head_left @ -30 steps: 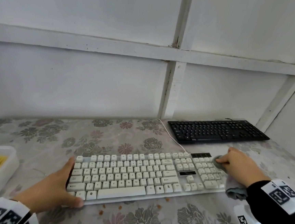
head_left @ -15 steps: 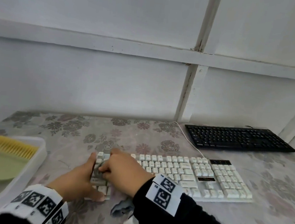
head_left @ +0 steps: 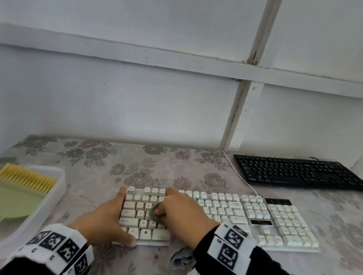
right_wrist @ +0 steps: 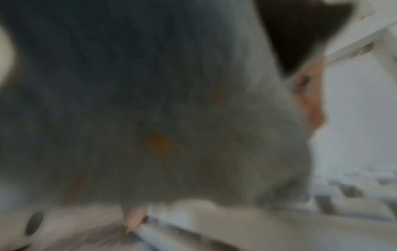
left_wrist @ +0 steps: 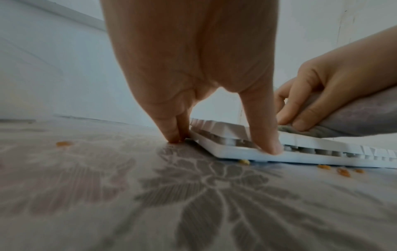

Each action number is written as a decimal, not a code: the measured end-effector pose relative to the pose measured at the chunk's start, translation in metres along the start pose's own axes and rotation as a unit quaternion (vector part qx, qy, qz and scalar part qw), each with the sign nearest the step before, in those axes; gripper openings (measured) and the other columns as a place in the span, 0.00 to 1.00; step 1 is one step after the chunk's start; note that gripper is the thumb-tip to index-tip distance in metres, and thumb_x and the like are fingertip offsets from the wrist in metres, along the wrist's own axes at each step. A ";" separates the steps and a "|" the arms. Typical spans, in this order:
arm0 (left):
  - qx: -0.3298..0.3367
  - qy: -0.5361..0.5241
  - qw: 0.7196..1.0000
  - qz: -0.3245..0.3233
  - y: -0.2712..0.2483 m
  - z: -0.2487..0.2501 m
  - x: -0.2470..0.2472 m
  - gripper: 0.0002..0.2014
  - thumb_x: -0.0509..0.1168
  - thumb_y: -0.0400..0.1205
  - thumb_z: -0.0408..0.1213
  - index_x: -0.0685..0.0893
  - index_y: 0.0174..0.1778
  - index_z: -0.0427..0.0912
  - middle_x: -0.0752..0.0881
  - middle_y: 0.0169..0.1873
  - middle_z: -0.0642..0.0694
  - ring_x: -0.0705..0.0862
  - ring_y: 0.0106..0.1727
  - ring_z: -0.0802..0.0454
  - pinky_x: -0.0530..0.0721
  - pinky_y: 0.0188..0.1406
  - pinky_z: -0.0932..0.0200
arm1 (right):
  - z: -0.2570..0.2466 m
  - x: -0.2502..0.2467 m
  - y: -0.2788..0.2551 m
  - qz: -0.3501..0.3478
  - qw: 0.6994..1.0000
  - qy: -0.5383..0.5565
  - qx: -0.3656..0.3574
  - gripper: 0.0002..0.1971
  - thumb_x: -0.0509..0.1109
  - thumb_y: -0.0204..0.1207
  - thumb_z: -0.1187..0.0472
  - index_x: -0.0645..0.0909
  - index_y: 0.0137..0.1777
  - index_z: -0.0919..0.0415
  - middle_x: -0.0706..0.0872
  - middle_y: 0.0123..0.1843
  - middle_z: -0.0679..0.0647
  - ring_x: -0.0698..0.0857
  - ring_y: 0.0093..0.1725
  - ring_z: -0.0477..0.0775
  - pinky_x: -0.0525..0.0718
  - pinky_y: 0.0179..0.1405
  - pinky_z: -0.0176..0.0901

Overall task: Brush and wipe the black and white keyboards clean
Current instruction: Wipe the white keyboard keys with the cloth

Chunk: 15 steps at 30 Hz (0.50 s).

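Floral cloth covers your tabletop [head_left: 195, 167]; the black keyboard [head_left: 300, 173] sits far right. The white keyboard [head_left: 224, 215] lies nearer, its left end braced by your left hand [head_left: 107, 220], fingers straight. Your right hand [head_left: 182, 214] grips a grey cloth [head_left: 155, 211] on its keys.

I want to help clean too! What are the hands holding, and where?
The right hand grips a bunched grey cloth near its front end. The left hand braces the white plastic keyboard's left edge.
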<state>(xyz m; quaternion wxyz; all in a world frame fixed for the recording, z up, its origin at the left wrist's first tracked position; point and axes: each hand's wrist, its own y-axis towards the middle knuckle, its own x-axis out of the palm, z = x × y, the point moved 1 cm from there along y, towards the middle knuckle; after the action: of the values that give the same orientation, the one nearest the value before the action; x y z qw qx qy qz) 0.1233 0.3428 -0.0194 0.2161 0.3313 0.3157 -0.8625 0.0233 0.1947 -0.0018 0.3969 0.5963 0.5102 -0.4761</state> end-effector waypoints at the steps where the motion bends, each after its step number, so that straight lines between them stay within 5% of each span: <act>1: -0.002 0.001 1.000 0.000 0.000 0.000 0.000 0.66 0.79 0.65 0.48 0.30 0.80 0.47 0.70 0.75 0.51 0.73 0.69 0.54 0.69 0.69 0.62 | 0.006 -0.001 -0.002 -0.001 1.000 0.003 0.006 0.11 0.66 0.77 0.63 0.85 0.53 0.69 0.71 0.47 0.55 0.75 0.41 0.57 0.64 0.30 0.32; 4: -0.007 0.006 1.000 -0.002 0.000 0.001 0.000 0.66 0.79 0.65 0.49 0.30 0.80 0.48 0.68 0.76 0.51 0.72 0.70 0.53 0.68 0.71 0.61 | 0.020 -0.007 -0.009 -0.011 0.999 0.001 0.041 0.08 0.67 0.76 0.63 0.83 0.41 0.68 0.71 0.38 0.52 0.74 0.38 0.55 0.62 0.28 0.29; 7: 0.001 0.002 1.000 0.003 -0.001 0.001 0.000 0.65 0.79 0.65 0.49 0.31 0.80 0.48 0.69 0.75 0.51 0.73 0.69 0.53 0.69 0.69 0.61 | 0.018 -0.017 -0.010 -0.019 0.998 -0.007 0.061 0.15 0.65 0.76 0.65 0.72 0.27 0.64 0.67 0.33 0.52 0.74 0.37 0.57 0.67 0.29 0.35; 11: 0.014 -0.027 1.000 0.004 0.003 -0.006 0.000 0.66 0.80 0.63 0.46 0.31 0.80 0.48 0.76 0.68 0.52 0.77 0.62 0.56 0.74 0.62 0.65 | -0.022 -0.021 0.008 0.010 0.997 0.068 -0.026 0.08 0.68 0.76 0.61 0.89 0.44 0.63 0.68 0.38 0.50 0.77 0.42 0.56 0.70 0.42 0.39; 15: 0.034 -0.027 0.999 0.013 0.006 -0.009 -0.001 0.66 0.80 0.65 0.43 0.30 0.80 0.46 0.75 0.70 0.52 0.77 0.67 0.56 0.76 0.61 0.66 | -0.053 -0.003 0.029 -0.025 0.995 0.040 -0.083 0.10 0.67 0.77 0.65 0.88 0.53 0.65 0.70 0.40 0.54 0.78 0.44 0.62 0.74 0.44 0.46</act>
<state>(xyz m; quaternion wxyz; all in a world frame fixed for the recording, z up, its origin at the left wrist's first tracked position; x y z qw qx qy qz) 0.1314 0.3450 -0.0263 0.2238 0.3194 0.2763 -0.8784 0.0608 0.2398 0.0131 0.4123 0.5673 0.5781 -0.4171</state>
